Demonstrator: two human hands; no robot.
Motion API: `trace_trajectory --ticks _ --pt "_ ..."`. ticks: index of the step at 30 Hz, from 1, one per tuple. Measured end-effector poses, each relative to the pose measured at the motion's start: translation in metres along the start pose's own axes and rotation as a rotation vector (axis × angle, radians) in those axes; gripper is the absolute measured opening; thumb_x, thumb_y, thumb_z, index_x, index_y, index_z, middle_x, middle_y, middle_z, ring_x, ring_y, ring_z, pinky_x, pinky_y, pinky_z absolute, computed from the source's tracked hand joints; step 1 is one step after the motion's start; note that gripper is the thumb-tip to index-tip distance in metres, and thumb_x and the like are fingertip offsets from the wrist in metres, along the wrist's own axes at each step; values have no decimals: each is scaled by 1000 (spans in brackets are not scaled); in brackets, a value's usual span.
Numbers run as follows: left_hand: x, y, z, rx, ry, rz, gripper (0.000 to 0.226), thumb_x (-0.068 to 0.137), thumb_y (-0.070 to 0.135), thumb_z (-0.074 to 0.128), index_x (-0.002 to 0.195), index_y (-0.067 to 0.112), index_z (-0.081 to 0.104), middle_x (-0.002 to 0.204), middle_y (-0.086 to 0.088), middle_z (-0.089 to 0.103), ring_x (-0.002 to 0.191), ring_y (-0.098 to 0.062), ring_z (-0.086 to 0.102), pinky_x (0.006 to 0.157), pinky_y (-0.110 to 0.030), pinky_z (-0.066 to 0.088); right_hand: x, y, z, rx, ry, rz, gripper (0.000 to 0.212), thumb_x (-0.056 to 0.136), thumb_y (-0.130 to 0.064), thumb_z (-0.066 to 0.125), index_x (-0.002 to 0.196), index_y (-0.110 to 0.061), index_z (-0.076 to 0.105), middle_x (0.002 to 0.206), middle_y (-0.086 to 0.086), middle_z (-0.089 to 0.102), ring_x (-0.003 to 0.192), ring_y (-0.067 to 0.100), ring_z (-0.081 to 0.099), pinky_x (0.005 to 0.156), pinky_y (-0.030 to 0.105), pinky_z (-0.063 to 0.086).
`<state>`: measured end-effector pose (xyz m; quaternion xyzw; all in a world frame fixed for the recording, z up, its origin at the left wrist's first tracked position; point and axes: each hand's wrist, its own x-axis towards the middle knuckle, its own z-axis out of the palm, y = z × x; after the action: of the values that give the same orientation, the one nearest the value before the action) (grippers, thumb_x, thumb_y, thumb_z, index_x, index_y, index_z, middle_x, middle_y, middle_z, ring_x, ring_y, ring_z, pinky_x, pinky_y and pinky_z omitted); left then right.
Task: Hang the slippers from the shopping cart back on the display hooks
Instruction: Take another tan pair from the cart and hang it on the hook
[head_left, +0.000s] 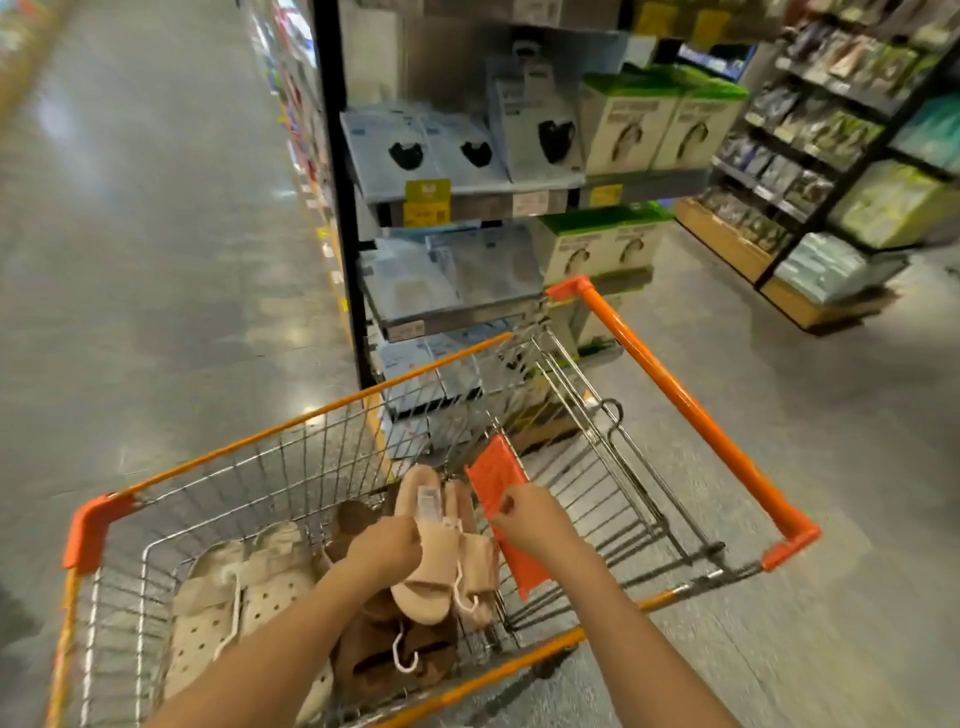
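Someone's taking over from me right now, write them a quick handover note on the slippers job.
Left hand grips the pink slipper pair above the shopping cart. Right hand is beside the pair, fingers curled; whether it holds anything is unclear.
Still lying in the cart: cream perforated slippers and brown slippers, both with white hangers.
No slipper hooks in view, nothing visibly hung yet. All three pairs remain.

- No text can be read anywhere; the picture is blurred by motion.
- The yellow price tags (427, 202) on the shelf edge (467, 208) carry print, but it is too smeared to read.
- The white label (427, 503) on the pink slippers (431, 561) has small marks, not legible.
- The green-topped boxes (660, 124) show print, unreadable.
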<state>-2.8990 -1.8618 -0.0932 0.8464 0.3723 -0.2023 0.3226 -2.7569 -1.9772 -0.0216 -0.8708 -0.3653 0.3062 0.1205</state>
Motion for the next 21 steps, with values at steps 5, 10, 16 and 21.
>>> trace_trajectory --ticks 5,10,16,21 --pt "16 14 27 -21 -72 -14 32 95 19 39 117 9 60 116 -8 63 109 -24 59 88 -30 46 21 30 9 -35 -53 49 14 85 -21 55 73 -14 54 75 4 55 79 24 58 67 33 45" --pt "25 18 45 -192 -41 -160 31 96 19 41 117 9 60 120 -10 62 106 -23 58 86 -26 44 68 29 32 -112 -206 6 16 88 -21 51 98 -14 61 91 9 65 93 28 61 76 34 47" --pt "50 6 46 -360 0 -350 33 94 17 40 123 14 55 125 -6 60 115 -23 56 84 -26 42 156 17 81 -207 -325 -87 44 91 -23 40 133 -15 32 117 12 61 101 32 63 79 34 47" --pt "81 4 61 -446 -55 -443 37 97 37 39 123 13 49 122 -7 61 110 -24 58 88 -32 46 184 14 92 -339 -462 -126 55 89 -10 42 141 -9 26 133 16 49 116 35 54 95 42 44"
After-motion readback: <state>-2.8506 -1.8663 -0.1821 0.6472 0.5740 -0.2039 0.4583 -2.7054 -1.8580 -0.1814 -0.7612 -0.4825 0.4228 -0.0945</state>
